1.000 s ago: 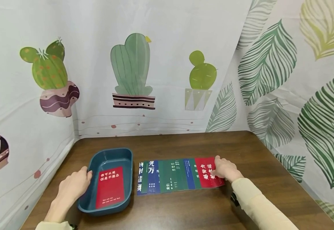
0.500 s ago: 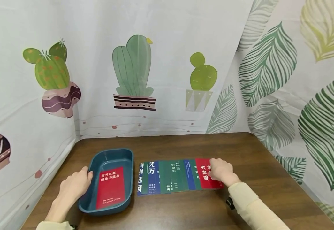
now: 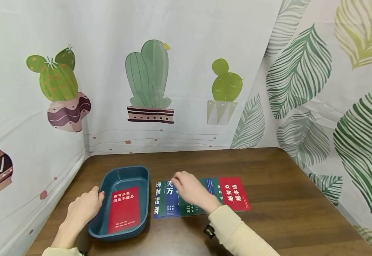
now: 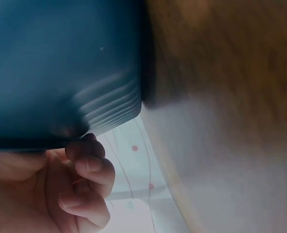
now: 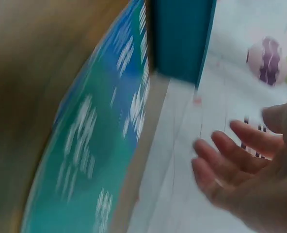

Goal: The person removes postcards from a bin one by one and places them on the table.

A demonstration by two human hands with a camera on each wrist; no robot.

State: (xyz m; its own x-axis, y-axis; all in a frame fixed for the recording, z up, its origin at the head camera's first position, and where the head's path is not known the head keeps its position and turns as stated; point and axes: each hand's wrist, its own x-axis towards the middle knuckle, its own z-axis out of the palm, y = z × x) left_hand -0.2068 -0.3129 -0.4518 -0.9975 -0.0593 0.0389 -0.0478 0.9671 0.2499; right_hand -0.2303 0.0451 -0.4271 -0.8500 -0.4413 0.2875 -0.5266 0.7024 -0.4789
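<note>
My left hand (image 3: 83,209) grips the left rim of a blue plastic basin (image 3: 144,199). In the left wrist view its fingers curl at the rim, beside the ribbed wall. A red card (image 3: 124,213) with white writing lies inside. Right of the basin, blue, green and red cards overlap in a row, with a red card (image 3: 237,197) at the right end. My right hand (image 3: 194,190) hovers over the row's left half, hiding some of the cards. In the right wrist view, blurred, its fingers are loosely bent with nothing between them, and a green card (image 5: 71,179) shows beneath.
Everything rests on a dark brown wooden table (image 3: 285,199). A white cloth (image 3: 102,71) printed with cacti and leaves hangs behind the table and along its sides.
My right hand has left the red card at the row's right end and swept left above the cards. That red card still lies there. The left hand stays on the basin.
</note>
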